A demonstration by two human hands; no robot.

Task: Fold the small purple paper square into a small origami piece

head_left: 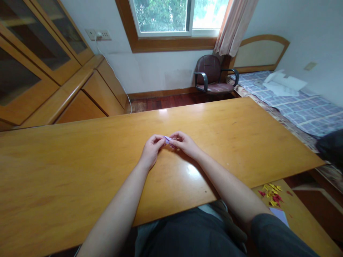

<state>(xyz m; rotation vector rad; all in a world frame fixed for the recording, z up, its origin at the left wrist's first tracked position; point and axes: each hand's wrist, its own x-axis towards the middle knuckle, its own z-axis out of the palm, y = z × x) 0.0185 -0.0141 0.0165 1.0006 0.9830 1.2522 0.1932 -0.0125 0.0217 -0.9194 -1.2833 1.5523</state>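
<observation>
While both hands pinch it, purple paper [167,139] looks small, folded, pointed.

I counted two hands, the left hand [150,151] and the right hand [185,144], with one purple folded paper piece [167,139] pinched between them, over one wooden bench [80,171]. Beyond it I saw one office chair [211,76], one bed [302,107], one window [177,16] and one curtain [235,25]. The yellow and red paper scraps [272,194] were too small and heaped to count.
</observation>
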